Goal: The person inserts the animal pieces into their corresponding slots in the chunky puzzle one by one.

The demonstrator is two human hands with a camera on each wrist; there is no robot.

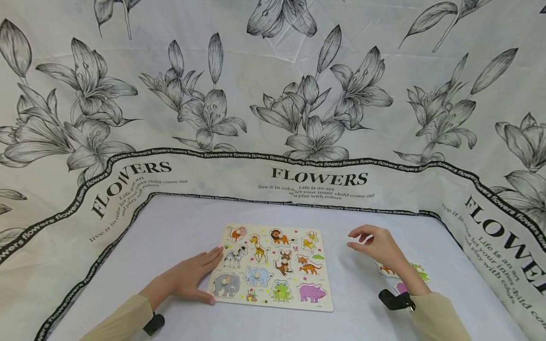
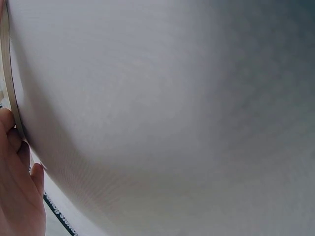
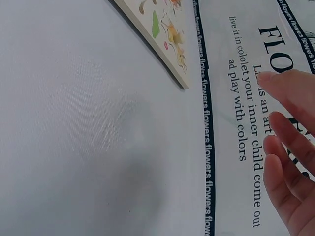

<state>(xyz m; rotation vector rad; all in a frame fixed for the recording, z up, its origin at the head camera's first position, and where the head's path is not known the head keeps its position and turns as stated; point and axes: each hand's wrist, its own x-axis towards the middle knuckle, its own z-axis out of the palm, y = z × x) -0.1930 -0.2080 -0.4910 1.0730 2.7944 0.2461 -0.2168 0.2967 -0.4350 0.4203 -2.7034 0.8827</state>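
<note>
A pale wooden puzzle board [image 1: 273,237] with animal pictures lies flat on the table. My left hand [image 1: 194,277] rests along its left side, fingers straight against the edge and thumb by the near left corner. In the left wrist view, the fingertips [image 2: 7,118] are right at the board's edge. On the board, the elephant piece [image 1: 226,286] and rhino piece [image 1: 258,276] have small knobs. My right hand [image 1: 377,244] hovers right of the board with loosely bent fingers and nothing between them. Its thumb and fingers stand apart in the right wrist view.
Loose animal pieces lie on the right, partly hidden by the right forearm: a green frog piece [image 1: 420,272], a purple piece [image 1: 400,287] and an orange piece [image 1: 386,269]. A white cloth [image 1: 170,227] covers the table. A flower-printed curtain [image 1: 239,180] hangs behind and around it.
</note>
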